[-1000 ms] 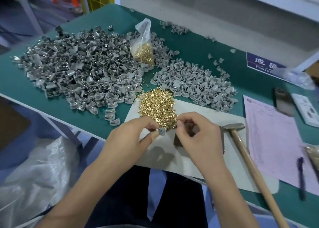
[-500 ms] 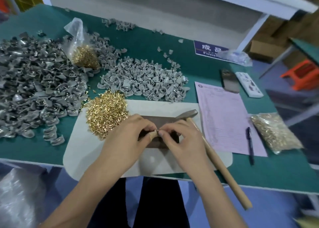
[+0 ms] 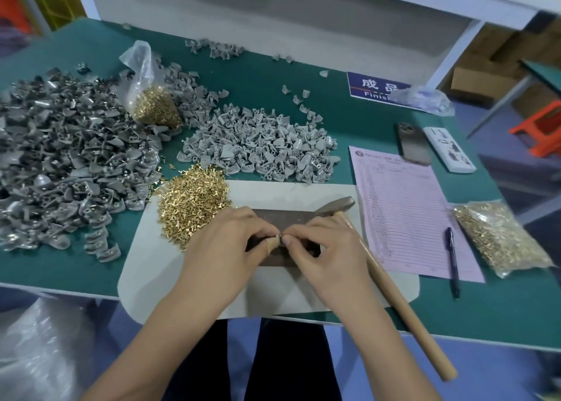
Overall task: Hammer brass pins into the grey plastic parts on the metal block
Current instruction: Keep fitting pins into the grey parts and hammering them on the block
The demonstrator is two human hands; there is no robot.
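Both hands meet over the dark rectangular metal block (image 3: 283, 218) on the white mat (image 3: 334, 294). Left hand (image 3: 224, 248) and right hand (image 3: 328, 252) pinch together at one small spot, fingertips touching; a tiny brass pin (image 3: 277, 236) glints there, the grey part itself mostly hidden. Looks like pin being seated by hand, no strike yet. Wooden-handled hammer (image 3: 391, 297) lies untouched beside the right hand, head at the block's far corner. Loose heap of brass pins (image 3: 191, 200) just left of the block. Light grey plastic parts pile (image 3: 258, 145) behind it, darker grey parts heap (image 3: 66, 157) far left; which pile is finished, cannot tell. Plenty left.
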